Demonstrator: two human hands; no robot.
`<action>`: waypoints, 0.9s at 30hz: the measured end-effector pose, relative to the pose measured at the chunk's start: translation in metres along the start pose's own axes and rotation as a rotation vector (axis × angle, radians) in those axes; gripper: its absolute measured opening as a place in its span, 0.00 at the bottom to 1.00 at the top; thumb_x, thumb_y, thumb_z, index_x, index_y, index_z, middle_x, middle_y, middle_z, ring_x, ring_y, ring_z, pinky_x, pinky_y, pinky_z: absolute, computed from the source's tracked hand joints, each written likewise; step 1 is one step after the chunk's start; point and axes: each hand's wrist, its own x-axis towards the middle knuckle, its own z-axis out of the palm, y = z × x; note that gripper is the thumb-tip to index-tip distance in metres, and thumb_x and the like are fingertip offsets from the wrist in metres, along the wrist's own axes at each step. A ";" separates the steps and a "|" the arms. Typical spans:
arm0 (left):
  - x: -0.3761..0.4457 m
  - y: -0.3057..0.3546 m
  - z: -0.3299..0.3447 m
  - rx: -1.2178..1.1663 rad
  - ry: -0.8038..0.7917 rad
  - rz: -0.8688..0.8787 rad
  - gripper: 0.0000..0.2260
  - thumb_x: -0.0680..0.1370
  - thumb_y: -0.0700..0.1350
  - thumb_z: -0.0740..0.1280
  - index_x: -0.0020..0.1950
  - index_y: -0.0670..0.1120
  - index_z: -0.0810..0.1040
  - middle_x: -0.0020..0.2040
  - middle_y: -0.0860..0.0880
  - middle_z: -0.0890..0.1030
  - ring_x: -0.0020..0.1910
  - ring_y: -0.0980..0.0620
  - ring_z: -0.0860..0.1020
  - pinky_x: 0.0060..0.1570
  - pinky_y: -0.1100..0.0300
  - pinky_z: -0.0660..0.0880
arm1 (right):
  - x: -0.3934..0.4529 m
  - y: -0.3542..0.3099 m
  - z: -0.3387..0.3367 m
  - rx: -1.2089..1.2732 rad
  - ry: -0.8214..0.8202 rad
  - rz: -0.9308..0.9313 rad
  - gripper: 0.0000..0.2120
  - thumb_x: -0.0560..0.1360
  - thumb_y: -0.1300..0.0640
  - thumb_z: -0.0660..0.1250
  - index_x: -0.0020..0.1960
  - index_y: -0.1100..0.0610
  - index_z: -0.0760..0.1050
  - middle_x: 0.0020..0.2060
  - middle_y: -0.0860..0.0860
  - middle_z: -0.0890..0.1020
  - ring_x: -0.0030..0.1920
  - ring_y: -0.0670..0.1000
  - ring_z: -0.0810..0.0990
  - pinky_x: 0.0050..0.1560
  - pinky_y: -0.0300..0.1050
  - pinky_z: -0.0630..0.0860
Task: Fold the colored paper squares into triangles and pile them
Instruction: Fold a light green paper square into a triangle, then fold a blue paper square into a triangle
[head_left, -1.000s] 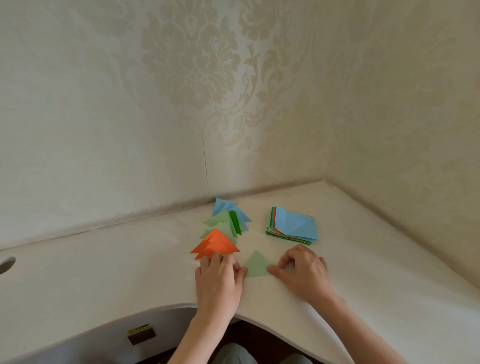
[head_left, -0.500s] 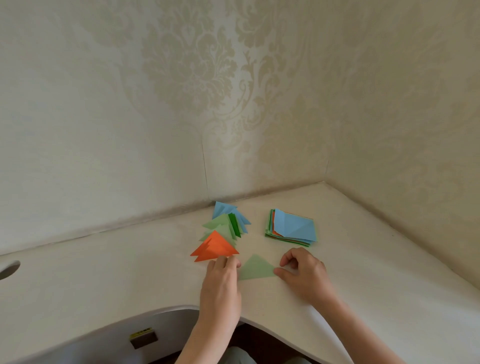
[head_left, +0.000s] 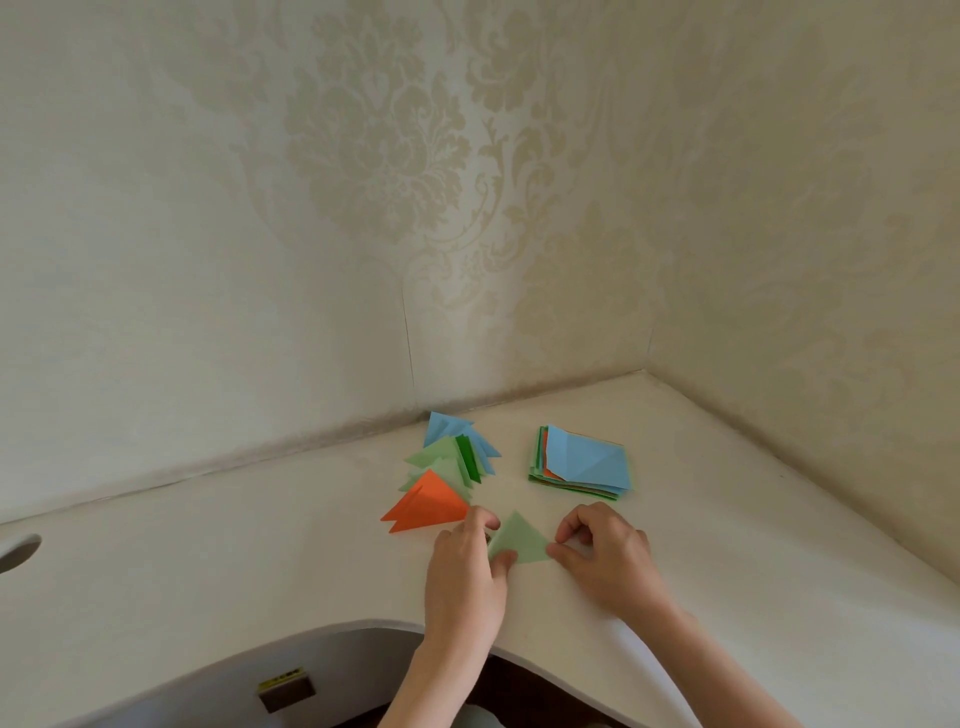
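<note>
While both hands sit near the curved front edge of the worktop (head_left: 208, 582), I've got a light green triangle (head_left: 519, 543) flat between them. Left hand (head_left: 465, 577) is curled, thumb lying on the triangle's lower left corner, fingertips at its left edge. Right hand (head_left: 608, 558) is curled too, thumb and forefinger pinching the triangle's right corner. So I'm holding it at both ends, and its long edge runs left to right between my hands, apex pointing away toward the back wall.

Now the relation that counts: the pile of folded triangles (head_left: 441, 478) lies up and to the left of the piece, toward the back edge, with the orange ones just beside my left knuckles, nearly touching. Left hand is clearly the nearer one to that pile. The stack of unfolded squares (head_left: 582, 462), blue on top, sits beyond my right hand toward the back corner, well apart from the pile.

My read: this fold looks finished, so the next move is a short slide left and away onto the orange, and the risk is nudging the loose pile askew.
</note>
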 end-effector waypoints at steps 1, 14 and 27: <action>-0.001 -0.001 0.000 -0.008 0.018 0.024 0.08 0.77 0.46 0.68 0.55 0.51 0.73 0.41 0.59 0.72 0.46 0.54 0.73 0.41 0.63 0.68 | 0.000 0.000 0.000 -0.003 0.003 -0.003 0.14 0.71 0.50 0.73 0.36 0.42 0.67 0.41 0.41 0.75 0.45 0.43 0.72 0.53 0.44 0.67; 0.016 -0.055 -0.043 0.018 0.223 0.031 0.08 0.75 0.44 0.71 0.52 0.53 0.78 0.39 0.63 0.75 0.41 0.54 0.74 0.39 0.60 0.72 | 0.046 -0.002 -0.011 -0.282 0.310 -0.136 0.20 0.69 0.52 0.75 0.59 0.56 0.78 0.58 0.52 0.79 0.58 0.56 0.77 0.56 0.52 0.70; 0.024 -0.078 -0.039 0.010 0.296 -0.015 0.11 0.69 0.41 0.76 0.47 0.53 0.79 0.44 0.59 0.76 0.43 0.56 0.70 0.45 0.61 0.68 | 0.053 0.005 0.007 -0.393 0.368 -0.182 0.04 0.68 0.60 0.76 0.38 0.52 0.84 0.44 0.46 0.85 0.42 0.54 0.83 0.46 0.50 0.71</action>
